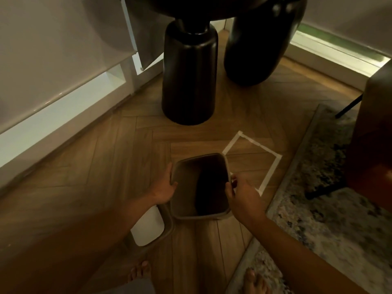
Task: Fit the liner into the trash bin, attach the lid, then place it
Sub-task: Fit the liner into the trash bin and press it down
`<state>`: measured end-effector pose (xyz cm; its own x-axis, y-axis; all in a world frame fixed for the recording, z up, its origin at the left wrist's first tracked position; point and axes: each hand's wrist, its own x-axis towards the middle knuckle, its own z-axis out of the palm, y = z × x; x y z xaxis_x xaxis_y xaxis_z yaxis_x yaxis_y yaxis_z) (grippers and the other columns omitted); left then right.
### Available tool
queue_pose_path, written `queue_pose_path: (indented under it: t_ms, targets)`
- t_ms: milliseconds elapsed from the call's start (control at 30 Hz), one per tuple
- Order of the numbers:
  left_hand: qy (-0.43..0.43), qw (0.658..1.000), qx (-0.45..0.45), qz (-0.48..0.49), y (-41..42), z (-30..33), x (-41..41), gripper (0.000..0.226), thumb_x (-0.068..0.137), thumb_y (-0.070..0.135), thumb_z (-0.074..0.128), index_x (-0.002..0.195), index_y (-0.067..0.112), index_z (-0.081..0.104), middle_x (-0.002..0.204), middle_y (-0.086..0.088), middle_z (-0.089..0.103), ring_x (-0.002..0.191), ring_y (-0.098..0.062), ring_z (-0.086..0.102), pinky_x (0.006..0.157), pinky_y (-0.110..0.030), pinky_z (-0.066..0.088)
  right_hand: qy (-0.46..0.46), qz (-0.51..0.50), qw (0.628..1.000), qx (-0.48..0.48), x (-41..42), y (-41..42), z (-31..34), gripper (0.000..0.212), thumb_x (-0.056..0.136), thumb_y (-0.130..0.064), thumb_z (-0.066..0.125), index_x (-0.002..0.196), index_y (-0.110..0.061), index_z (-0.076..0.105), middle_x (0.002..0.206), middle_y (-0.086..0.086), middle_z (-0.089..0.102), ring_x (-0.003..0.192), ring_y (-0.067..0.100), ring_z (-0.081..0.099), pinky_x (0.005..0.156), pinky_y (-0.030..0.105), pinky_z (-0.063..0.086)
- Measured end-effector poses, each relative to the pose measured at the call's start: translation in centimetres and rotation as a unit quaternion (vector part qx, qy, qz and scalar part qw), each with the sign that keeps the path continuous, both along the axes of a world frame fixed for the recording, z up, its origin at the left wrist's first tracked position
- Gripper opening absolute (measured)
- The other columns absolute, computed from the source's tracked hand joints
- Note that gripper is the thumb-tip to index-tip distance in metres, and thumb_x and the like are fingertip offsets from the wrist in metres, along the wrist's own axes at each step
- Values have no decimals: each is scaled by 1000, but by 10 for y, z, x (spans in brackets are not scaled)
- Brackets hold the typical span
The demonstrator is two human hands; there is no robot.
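While hands [164, 188] grip, bin [200, 185] sits btwn.

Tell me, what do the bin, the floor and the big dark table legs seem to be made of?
The bin looks like matte grey-brown plastic: thin, smooth walls with a rolled rim. The floor looks like wood or wood-look planks, grain laid in herringbone. The table legs are smooth, dark, faintly glossy; whether painted wood, metal or ceramic, I cannot tell.

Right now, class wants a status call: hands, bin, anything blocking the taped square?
Left hand and right hand both gripping bin rim. No liner visible; lid off, on floor beside it. Taped square unobstructed, just beyond bin.
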<state>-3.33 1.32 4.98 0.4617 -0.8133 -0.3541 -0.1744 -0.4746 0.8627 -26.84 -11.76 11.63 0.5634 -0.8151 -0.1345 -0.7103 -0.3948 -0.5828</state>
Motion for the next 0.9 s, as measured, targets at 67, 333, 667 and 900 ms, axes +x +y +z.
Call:
queue_pose_path:
  t_ms: [67,333,667,900]
  targets:
    - [-21,999,-30,-15,2,4,-5,81,96,-3,54,133,64,26,131,25,49,130,-8,50,104,-29,43,3,16,1000,-4,-7,-4,2,23,105,-30,46,128,-25,46,104,-2,64,74,11,64,61,36,55]
    - [-87,994,-46,-37,-28,12,-20,58,100,9,53,152,24,36,137,8,53,128,-13,48,98,-29,42,45,48,998,9,-34,-11,3,58,104,-16,44,158,-20,23,116,8,67,95,26,69,81,47,58]
    - [-93,992,-28,-87,-44,32,-35,61,94,18,67,149,17,41,133,3,55,125,-24,56,88,-20,43,18,-5,1000,24,-58,-3,-15,58,100,-18,56,154,-14,34,146,15,50,126,35,56,99,48,51]
    - [-212,944,23,-252,-13,27,-55,107,85,62,64,161,20,2,169,3,-10,153,-20,7,118,-39,21,144,74,981,-104,-65,7,-20,93,88,-81,34,161,-25,20,171,16,1,154,41,3,120,58,16]
